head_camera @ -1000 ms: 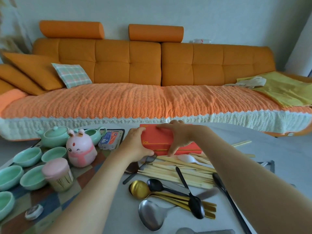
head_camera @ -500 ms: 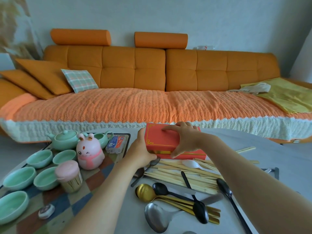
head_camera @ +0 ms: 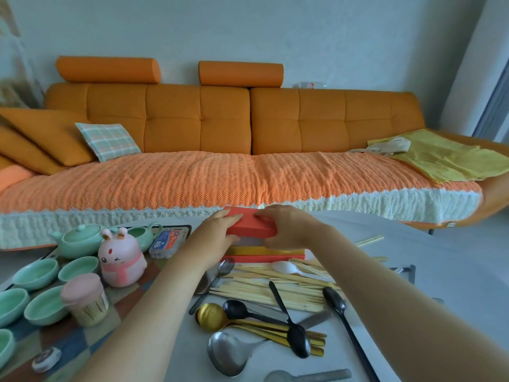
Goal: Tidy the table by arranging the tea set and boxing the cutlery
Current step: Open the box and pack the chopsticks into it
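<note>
Both my hands hold the red lid [head_camera: 252,226] of the cutlery box, lifted a little above the box base [head_camera: 264,253] with its gold band. My left hand [head_camera: 217,230] grips the lid's left end, and my right hand [head_camera: 286,228] grips its right end. In front of the box lie several wooden chopsticks [head_camera: 272,288], a white plastic spoon [head_camera: 289,268], black spoons [head_camera: 297,334], gold cutlery [head_camera: 212,317] and a steel ladle [head_camera: 231,354]. On the left stand a mint teapot [head_camera: 80,239], a mint pitcher [head_camera: 141,235] and several mint cups [head_camera: 35,274].
A pink rabbit figure [head_camera: 121,260], a pink-lidded toothpick jar [head_camera: 85,301] and a card pack [head_camera: 168,242] sit on the checked mat [head_camera: 63,343]. The orange sofa [head_camera: 220,150] runs behind the grey table [head_camera: 440,271]. A dark tray edge [head_camera: 407,271] shows at right.
The lid has come up off the box base, which now shows beneath it. The camera view has tilted up a little.
</note>
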### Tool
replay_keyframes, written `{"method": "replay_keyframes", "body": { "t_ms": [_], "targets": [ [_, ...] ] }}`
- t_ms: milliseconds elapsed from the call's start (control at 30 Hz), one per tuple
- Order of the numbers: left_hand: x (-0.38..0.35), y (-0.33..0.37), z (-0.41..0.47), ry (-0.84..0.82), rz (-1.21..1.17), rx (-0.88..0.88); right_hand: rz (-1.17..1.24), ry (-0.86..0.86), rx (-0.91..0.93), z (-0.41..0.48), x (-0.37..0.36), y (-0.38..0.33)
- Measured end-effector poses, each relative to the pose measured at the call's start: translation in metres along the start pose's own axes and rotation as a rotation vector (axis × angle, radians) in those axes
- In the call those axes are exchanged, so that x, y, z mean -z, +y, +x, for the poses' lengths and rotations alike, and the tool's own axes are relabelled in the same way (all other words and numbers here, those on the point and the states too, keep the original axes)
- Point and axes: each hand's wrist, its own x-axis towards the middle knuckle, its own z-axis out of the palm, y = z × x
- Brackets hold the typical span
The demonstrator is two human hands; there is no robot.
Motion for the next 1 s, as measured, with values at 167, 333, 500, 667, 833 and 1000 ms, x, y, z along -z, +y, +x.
{"method": "replay_keyframes", "body": {
  "t_ms": [167, 333, 500, 667, 833, 1000],
  "targets": [
    [0.005, 0.028, 0.008, 0.067, -0.057, -0.044, -0.195, 0.248, 0.09, -0.014, 0.005, 0.018],
    [-0.017, 0.061, 0.013, 0.088, -0.009, -0.109, -0.326, 0.428, 0.009, -0.045, 0.009, 0.083],
    [-0.053, 0.092, 0.024, -0.02, 0.028, -0.152, -0.406, 0.459, -0.212, -0.075, 0.005, 0.142],
    [-0.086, 0.097, 0.037, -0.224, 0.187, -0.075, -0.445, 0.355, -0.325, -0.081, -0.015, 0.169],
    [-0.092, 0.089, 0.041, -0.238, 0.124, 0.0, -0.321, 0.298, -0.187, -0.064, -0.028, 0.168],
    [-0.088, 0.085, 0.04, -0.223, 0.096, 0.014, -0.117, 0.118, -0.17, -0.05, -0.032, 0.158]
  ]
}}
